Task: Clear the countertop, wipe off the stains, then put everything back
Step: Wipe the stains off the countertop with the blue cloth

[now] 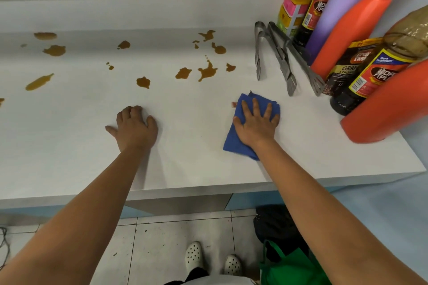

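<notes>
Blue cloth (240, 122) flat on the white countertop (69, 146), pinned under the right hand (256, 126); fingers spread and straight, palm pressing down, cloth edges showing beyond the fingertips and beside the wrist. Left hand (134, 129) resting on bare countertop well left of the cloth, fingers curled under, thumb out, holding nothing.

Cloth folded, slightly rumpled at its far corner, uniformly blue. Brown stains (206, 70) scattered across the far half of the countertop, irregular blotches and streaks, all beyond both hands and untouched by the cloth.

Two pairs of metal tongs (275, 53) lying side by side just right of the stains, tips pointing toward the near edge. Behind and right of them, crowded at the countertop's right end: two dark sauce bottles (361, 83), the nearer one holding dark liquid only in its lower part; two orange bottles (349, 30), one white-capped and upright, one in the foreground; a purple bottle (340, 7); a dark coffee pouch (347, 65); stacked pink and yellow boxes (293, 10).
</notes>
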